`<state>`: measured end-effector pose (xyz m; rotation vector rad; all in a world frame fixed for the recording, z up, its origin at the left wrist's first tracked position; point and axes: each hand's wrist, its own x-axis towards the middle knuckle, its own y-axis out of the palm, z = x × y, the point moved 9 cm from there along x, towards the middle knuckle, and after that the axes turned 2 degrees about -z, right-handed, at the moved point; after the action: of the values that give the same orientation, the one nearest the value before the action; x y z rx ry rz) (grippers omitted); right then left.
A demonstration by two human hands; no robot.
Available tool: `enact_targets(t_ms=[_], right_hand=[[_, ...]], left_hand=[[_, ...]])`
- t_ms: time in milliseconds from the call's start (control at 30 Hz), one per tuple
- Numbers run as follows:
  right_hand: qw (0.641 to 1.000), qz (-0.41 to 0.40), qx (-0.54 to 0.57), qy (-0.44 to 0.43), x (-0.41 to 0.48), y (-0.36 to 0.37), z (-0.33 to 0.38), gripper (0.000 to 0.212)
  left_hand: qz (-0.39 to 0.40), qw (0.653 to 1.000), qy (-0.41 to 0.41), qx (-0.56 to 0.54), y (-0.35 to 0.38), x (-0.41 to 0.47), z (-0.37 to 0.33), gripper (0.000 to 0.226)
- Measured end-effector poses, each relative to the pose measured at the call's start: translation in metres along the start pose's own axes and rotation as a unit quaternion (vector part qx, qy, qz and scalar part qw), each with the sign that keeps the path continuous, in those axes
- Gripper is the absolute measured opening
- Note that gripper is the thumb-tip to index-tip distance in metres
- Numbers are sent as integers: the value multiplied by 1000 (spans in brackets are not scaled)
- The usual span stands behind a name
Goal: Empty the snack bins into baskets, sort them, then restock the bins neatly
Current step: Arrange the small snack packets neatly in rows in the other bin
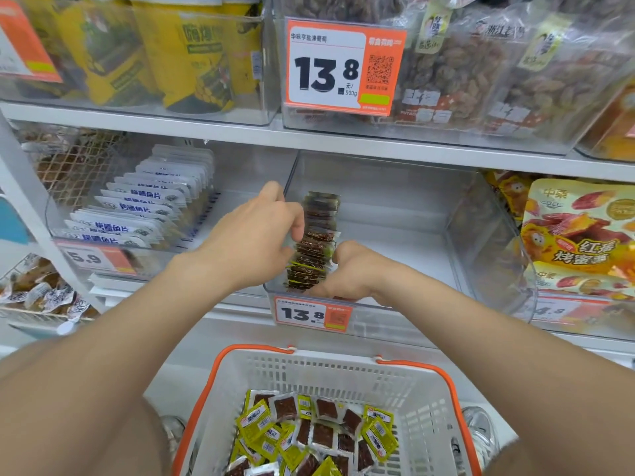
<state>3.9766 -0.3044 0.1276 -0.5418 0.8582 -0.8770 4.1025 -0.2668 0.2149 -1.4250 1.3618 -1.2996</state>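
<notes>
Left hand grips the left side of the row of packets. Right hand curls at its near end, grip not discernible. The row stands on edge, left in the clear bin. Judged step: restocking. Next, loose packets need fetching from the near basket.

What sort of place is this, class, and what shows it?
Most likely a snack shop aisle: orange price tags, clear bins of packaged snacks on white shelves, and a shopping basket of loose packets.
</notes>
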Motion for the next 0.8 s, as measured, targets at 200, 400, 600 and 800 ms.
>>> enact_targets(t_ms=[200,400,600,800], right_hand=[[997,53,50,-26,-37,-9,7,30],[962,-224,-84,-129,-70,-46,8,20],[971,-48,-33,-230,-144,52,2,13],[968,108,-195,-112,-90,183,-108,22]], left_hand=[[-29,998,45,-38,-20,-15,-8,14],[363,894,56,-255,24,-77,-35,22],[535,838,91,-53,151,-140,-36,19],[469,882,27,-28,275,-167,1,13]])
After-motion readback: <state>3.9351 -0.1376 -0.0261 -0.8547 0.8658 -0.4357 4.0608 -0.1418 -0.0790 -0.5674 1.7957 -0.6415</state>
